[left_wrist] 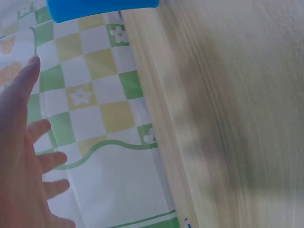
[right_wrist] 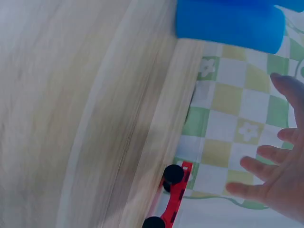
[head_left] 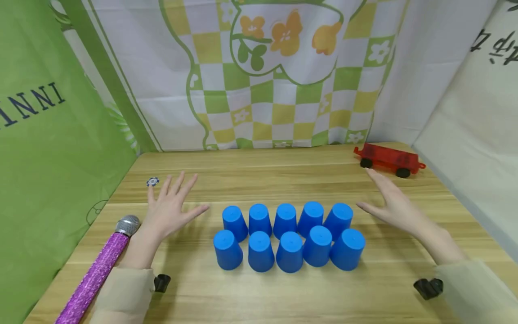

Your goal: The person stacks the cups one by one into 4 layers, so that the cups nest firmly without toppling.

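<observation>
Several blue cups (head_left: pixel 261 256) stand upside down on the wooden table in two rows, one behind the other. To their left my left hand (head_left: pixel 167 213) is held with its fingers spread, touching none of them. My right hand (head_left: pixel 394 207) is on the other side of the rows, its fingers extended and nothing in it. In the left wrist view a blue cup (left_wrist: pixel 102 8) shows at the top edge, apart from the fingers. A blue cup (right_wrist: pixel 228 23) also appears near the top of the right wrist view.
A microphone with a glittery purple handle (head_left: pixel 99 270) lies along the table's left side. Behind the left hand is a small blue-and-white chip (head_left: pixel 152 182). A red toy wagon (head_left: pixel 388 158) stands at the back right. Patterned cloth (head_left: pixel 283 103) hangs behind the table (head_left: pixel 259 175).
</observation>
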The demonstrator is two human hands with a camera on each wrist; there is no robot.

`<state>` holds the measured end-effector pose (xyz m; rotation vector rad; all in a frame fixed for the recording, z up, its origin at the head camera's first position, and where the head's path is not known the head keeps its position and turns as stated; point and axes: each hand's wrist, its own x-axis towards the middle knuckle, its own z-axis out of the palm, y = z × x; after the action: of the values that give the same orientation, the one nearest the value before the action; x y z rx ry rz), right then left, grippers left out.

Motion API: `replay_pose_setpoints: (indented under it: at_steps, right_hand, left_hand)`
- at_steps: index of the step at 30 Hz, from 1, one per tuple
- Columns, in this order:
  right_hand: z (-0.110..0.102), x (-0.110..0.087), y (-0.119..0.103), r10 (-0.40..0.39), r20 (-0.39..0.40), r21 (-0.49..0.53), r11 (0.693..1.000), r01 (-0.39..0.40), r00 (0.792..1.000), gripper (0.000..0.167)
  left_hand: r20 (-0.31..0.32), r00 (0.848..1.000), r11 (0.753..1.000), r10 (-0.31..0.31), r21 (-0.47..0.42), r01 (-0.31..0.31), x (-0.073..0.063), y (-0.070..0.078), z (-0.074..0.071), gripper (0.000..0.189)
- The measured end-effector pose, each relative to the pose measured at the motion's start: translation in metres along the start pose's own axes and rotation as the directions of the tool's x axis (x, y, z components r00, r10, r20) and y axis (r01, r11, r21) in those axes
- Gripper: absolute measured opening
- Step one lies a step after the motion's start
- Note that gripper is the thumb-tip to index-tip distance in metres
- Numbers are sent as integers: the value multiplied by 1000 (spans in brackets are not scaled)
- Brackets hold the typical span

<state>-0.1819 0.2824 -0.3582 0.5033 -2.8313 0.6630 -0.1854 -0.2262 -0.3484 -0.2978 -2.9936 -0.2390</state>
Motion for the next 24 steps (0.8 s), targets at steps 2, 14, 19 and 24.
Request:
replay_pose_setpoints:
  at_steps: [2, 14, 19, 24]
  right_hand:
    - [-1, -2, -3, -3, -3, 44, 999, 4, 1000, 84]
    - [-3, -14, -19, -76, 16, 256, 964, 69, 997, 66]
    - [3, -16, -16, -96, 37, 296, 952, 81, 995, 56]
    - [10, -14, -16, -114, 71, 376, 923, 79, 991, 50]
  left_hand:
    - [-17, 1000, 999, 21, -32, -22, -2, 1, -3, 84]
    - [-40, 996, 972, 83, -217, -90, -15, 5, -12, 75]
    - [-39, 994, 946, 97, -306, -105, -18, 6, -8, 73]
    - [-38, 993, 920, 116, -372, -121, -20, 8, -3, 69]
